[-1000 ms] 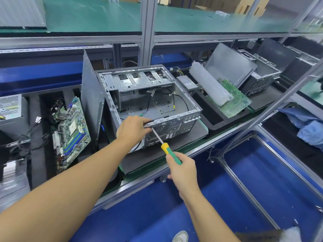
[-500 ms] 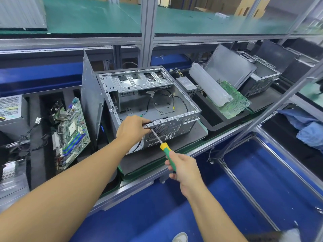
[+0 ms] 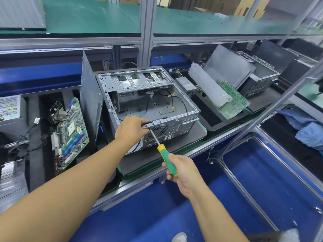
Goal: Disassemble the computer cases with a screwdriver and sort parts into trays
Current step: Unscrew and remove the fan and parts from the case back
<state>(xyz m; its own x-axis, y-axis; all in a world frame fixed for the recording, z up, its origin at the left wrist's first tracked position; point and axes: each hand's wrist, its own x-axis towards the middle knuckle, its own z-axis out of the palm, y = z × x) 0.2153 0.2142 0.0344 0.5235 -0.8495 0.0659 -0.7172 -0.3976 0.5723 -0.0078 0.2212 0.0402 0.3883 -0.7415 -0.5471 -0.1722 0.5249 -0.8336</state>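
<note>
Green-matted upper shelf (image 3: 90, 16) ran across the rear. Grey aluminium upright post (image 3: 146, 32) stood centre. Brown cardboard boxes (image 3: 244, 9) sat behind. Crumpled blue cloth (image 3: 304, 126) lay right. White shoe toe (image 3: 179, 238) showed at bottom edge.

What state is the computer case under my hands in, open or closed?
Open: the computer case has no top cover, so its drive cage and bare floor show.

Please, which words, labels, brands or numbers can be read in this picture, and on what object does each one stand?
None can be read.
Label on the power supply: blurred.
Print on the left motherboard and the right motherboard: too small.
</note>
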